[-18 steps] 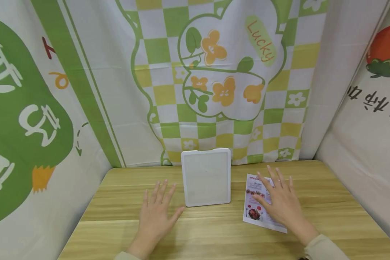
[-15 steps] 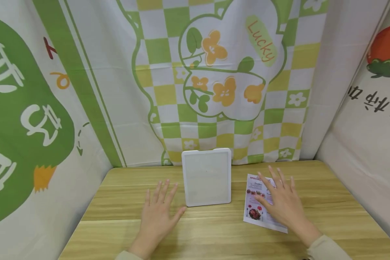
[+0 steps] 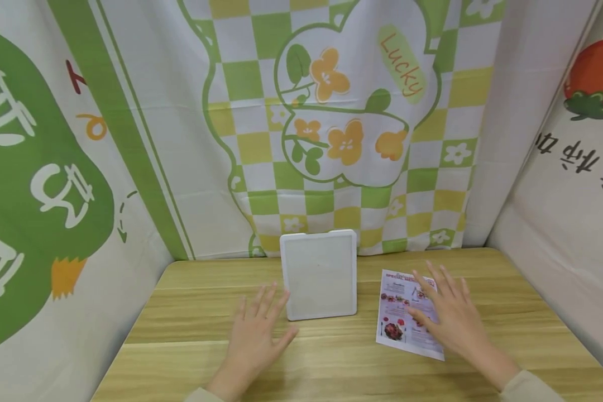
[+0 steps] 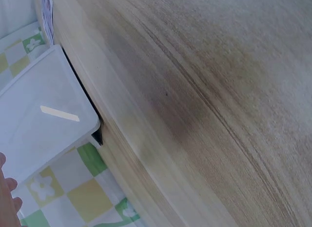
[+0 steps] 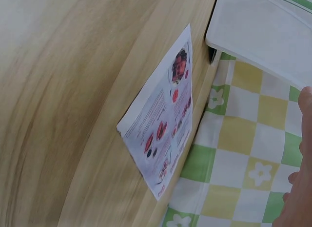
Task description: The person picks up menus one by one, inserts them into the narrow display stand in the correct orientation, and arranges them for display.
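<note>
A white-framed display stand (image 3: 319, 276) with a blank pale panel stands upright near the middle of the table. Left of it, my left hand (image 3: 255, 335) is spread with straight fingers and holds nothing; its fingertips come right at the stand's lower left edge in the head view. A printed menu sheet (image 3: 395, 312) with food pictures lies to the right of the stand. My right hand (image 3: 454, 321), fingers spread, is over the sheet's right side and hides part of it. Both the menu sheet (image 5: 163, 124) and a corner of the stand (image 5: 253, 34) show in the right wrist view.
The wooden table (image 3: 326, 368) ends at the back against a green and yellow checked curtain (image 3: 261, 139). Printed white cloths hang on the left (image 3: 146, 290) and right (image 3: 558, 234) sides.
My left hand has moved slightly right, toward the stand. The right hand has shifted right and a little nearer, uncovering more of the menu sheet. Stand and sheet stay put.
</note>
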### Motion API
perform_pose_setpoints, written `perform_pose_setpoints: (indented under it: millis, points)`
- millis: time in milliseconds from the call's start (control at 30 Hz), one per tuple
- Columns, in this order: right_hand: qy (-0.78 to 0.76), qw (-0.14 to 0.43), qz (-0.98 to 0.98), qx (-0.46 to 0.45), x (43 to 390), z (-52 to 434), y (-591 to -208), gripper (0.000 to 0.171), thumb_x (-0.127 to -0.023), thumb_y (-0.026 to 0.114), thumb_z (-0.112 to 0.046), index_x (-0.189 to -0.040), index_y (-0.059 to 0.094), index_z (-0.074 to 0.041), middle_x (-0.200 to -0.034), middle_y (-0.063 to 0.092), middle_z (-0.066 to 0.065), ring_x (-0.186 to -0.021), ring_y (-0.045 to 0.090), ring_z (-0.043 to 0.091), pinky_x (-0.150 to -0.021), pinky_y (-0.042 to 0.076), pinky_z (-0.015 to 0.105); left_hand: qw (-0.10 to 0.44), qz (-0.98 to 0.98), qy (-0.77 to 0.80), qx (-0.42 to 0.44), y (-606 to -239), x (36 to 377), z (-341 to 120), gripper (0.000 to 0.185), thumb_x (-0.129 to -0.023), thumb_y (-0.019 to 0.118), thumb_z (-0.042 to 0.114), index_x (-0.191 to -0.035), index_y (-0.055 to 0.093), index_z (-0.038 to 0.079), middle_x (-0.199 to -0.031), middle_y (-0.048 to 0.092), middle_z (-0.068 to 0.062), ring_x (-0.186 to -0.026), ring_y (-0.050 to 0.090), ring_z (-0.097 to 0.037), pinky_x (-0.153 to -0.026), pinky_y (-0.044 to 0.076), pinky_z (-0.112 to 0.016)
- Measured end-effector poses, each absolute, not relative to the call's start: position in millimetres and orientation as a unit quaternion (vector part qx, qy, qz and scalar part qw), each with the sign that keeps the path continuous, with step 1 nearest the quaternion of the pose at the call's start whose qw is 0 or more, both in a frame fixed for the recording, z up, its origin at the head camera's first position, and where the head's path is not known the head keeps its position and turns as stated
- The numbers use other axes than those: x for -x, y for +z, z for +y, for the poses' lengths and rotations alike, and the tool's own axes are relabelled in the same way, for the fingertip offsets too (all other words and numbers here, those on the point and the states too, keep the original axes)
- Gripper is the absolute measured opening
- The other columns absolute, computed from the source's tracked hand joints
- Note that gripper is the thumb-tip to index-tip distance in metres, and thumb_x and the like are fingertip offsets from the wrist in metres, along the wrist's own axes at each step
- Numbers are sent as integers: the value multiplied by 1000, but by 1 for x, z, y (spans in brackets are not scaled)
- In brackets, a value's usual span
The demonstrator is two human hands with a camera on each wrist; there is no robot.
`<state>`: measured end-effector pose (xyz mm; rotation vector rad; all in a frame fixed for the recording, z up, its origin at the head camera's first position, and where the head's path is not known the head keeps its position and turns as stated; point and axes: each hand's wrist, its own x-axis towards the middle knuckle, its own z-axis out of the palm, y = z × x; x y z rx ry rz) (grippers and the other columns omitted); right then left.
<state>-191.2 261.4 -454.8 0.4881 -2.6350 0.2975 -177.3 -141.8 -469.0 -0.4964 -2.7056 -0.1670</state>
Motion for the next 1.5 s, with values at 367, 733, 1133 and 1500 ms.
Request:
perform_pose_setpoints:
  millis: [367,733,1133,1500]
  points:
    - [103,222,-952,-184,182,274,-453,82,-92,66,-44,-158,22,-21,-165,5,7,-149,5,35,-116,-13,44,180,-958,-49,220,-469,180,-118,74,-92,56,62,-153,37,25,-161,28,-4,-147,24,-29,-113,23,-61]
    - [84,229,-952,-185,175,293,-456,81,-92,64,-47,-158,23,-25,-165,6,8,-150,2,32,-117,-11,45,202,-944,-39,258,-473,185,-95,72,-91,57,61,-151,40,24,-158,34,-5,-144,30,-30,-111,30,-59]
    - [78,224,-954,-184,164,303,-467,86,-91,68,-43,-159,20,-23,-165,7,11,-150,3,33,-116,-11,39,167,-942,-39,289,-476,194,-74,70,-94,52,62,-152,38,25,-158,33,-3,-145,30,-27,-110,30,-60]
    - [93,214,-955,-183,161,307,-478,78,-93,66,-39,-157,26,-21,-164,10,9,-150,4,28,-116,-9,35,152,-934,-41,319,-483,203,-57,67,-95,53,59,-153,37,27,-158,34,-1,-142,35,-25,-110,34,-54]
